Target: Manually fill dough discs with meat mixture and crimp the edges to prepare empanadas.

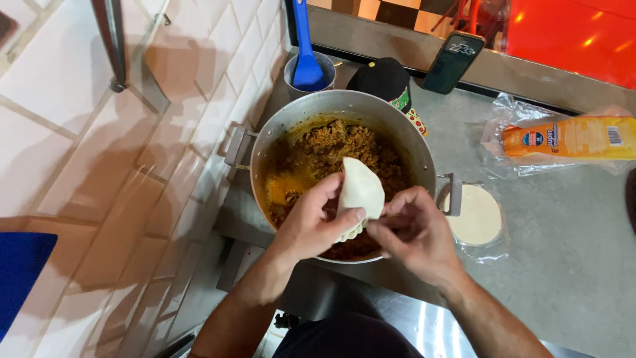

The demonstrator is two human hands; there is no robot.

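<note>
Folded dough [361, 192] edge pinched by fingers [354, 215], above pot [344, 106]

Both hands hold a folded dough disc [360, 192] over a large metal pot [411, 142] of cooked minced meat [331, 149]. The left hand [311, 222] grips its left side, thumb along the crimped edge; the right hand [416, 232] pinches the lower edge. Right of the grip lies a stack of round dough discs [476, 215].
</note>
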